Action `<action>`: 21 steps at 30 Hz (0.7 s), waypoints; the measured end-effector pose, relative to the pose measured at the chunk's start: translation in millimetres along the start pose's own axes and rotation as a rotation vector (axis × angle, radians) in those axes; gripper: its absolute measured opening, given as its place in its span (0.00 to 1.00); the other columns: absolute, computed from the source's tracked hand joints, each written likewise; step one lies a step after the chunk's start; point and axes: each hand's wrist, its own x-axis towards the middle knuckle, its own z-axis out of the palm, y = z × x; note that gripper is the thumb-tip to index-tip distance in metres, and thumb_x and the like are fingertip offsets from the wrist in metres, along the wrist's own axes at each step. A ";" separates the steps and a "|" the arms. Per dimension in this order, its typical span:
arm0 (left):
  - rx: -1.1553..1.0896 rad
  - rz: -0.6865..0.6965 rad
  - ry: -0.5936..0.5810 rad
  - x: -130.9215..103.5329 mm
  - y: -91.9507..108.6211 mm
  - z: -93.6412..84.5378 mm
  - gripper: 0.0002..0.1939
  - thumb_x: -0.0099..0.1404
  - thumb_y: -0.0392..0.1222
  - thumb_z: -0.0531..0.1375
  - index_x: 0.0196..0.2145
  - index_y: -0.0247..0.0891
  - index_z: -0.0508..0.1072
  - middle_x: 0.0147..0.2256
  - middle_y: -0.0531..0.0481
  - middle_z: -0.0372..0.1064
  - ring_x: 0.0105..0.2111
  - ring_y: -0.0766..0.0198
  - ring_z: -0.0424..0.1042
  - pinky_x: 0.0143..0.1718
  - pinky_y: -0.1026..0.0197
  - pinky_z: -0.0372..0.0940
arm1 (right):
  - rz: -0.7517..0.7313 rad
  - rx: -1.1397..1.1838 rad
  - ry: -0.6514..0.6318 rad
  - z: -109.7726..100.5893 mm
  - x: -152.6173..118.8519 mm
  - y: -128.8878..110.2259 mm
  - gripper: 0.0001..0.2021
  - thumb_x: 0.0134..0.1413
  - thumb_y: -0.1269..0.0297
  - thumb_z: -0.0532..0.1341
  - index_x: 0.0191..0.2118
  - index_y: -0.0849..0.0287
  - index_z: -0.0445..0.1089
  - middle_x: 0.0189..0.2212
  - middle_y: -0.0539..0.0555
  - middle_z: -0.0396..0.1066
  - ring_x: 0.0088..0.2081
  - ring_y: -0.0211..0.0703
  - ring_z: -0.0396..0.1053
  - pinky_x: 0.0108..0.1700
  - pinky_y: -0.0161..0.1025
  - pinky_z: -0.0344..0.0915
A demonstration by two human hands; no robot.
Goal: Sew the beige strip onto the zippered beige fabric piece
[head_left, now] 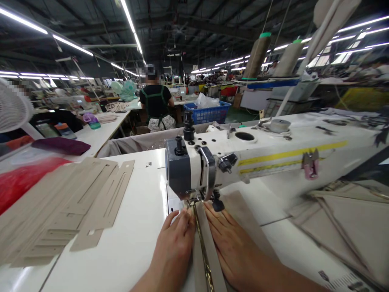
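A zipper (199,227) with gold-coloured teeth, along a beige fabric strip (212,247), runs from the front edge up under the presser foot of a white sewing machine (209,162). At its left edge, close to the foot, my left hand (178,239) has its fingers bent and gathered on the zipper; the fingertips are partly hidden. My right hand (232,243) lies flat along the right side of the strip, fingers stretched toward the foot. Under and beyond this hand spreads a larger beige fabric piece (243,207).
Beige slotted pieces (100,194) lie in overlapping rows at left, beside red plastic (27,182). Folded beige fabric panels (343,227) rest at right. Thread cones (257,56) stand behind the machine. Farther back are a blue basket (209,112) and a person (156,101) facing away.
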 end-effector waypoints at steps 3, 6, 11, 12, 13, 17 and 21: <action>0.006 -0.001 -0.010 1.8 1.2 -1.2 0.21 0.69 0.29 0.38 0.45 0.28 0.68 0.44 0.38 0.69 0.44 0.57 0.70 0.47 0.51 0.64 | 0.013 0.008 -0.026 -2.6 0.7 -0.4 0.28 0.54 0.73 0.48 0.61 0.76 0.49 0.57 0.69 0.53 0.59 0.57 0.48 0.57 0.60 0.54; -0.007 0.006 -0.014 3.2 1.9 -2.1 0.21 0.70 0.29 0.37 0.45 0.26 0.69 0.43 0.36 0.69 0.44 0.56 0.70 0.46 0.50 0.65 | 0.025 0.023 -0.068 -4.4 0.1 -0.5 0.28 0.54 0.74 0.47 0.61 0.76 0.50 0.57 0.68 0.53 0.60 0.57 0.47 0.57 0.60 0.52; -0.019 0.020 0.009 3.9 1.1 -2.3 0.20 0.70 0.30 0.38 0.44 0.25 0.69 0.43 0.36 0.69 0.42 0.55 0.70 0.44 0.49 0.65 | 0.046 0.082 -0.068 -6.1 -0.6 -0.8 0.29 0.55 0.73 0.48 0.63 0.73 0.45 0.59 0.66 0.50 0.61 0.54 0.42 0.60 0.59 0.48; -0.019 0.026 0.011 4.0 0.8 -2.1 0.20 0.69 0.29 0.39 0.45 0.25 0.68 0.43 0.35 0.68 0.42 0.54 0.70 0.44 0.49 0.65 | 0.049 0.093 -0.060 -5.9 -0.6 -0.9 0.30 0.55 0.73 0.48 0.63 0.72 0.44 0.60 0.65 0.49 0.62 0.53 0.40 0.60 0.58 0.46; -0.021 0.032 0.011 4.1 0.4 -1.7 0.19 0.69 0.28 0.39 0.45 0.25 0.68 0.43 0.35 0.68 0.42 0.54 0.70 0.43 0.49 0.65 | 0.052 0.101 -0.053 -5.5 -0.6 -1.0 0.30 0.55 0.73 0.48 0.64 0.71 0.43 0.60 0.65 0.48 0.62 0.52 0.39 0.61 0.58 0.45; -0.028 0.031 0.004 5.1 -1.1 -0.2 0.17 0.66 0.25 0.43 0.45 0.23 0.68 0.44 0.34 0.67 0.40 0.54 0.69 0.42 0.49 0.66 | 0.074 0.117 -0.021 -1.7 -0.4 -1.1 0.29 0.57 0.72 0.49 0.64 0.70 0.43 0.61 0.63 0.47 0.63 0.50 0.35 0.62 0.57 0.42; -0.048 0.018 0.005 7.4 -2.8 -1.2 0.13 0.64 0.25 0.48 0.43 0.27 0.69 0.42 0.38 0.67 0.39 0.54 0.69 0.42 0.50 0.68 | 0.060 0.124 -0.001 1.5 0.4 0.3 0.28 0.58 0.71 0.50 0.64 0.68 0.44 0.61 0.63 0.46 0.63 0.50 0.36 0.62 0.56 0.42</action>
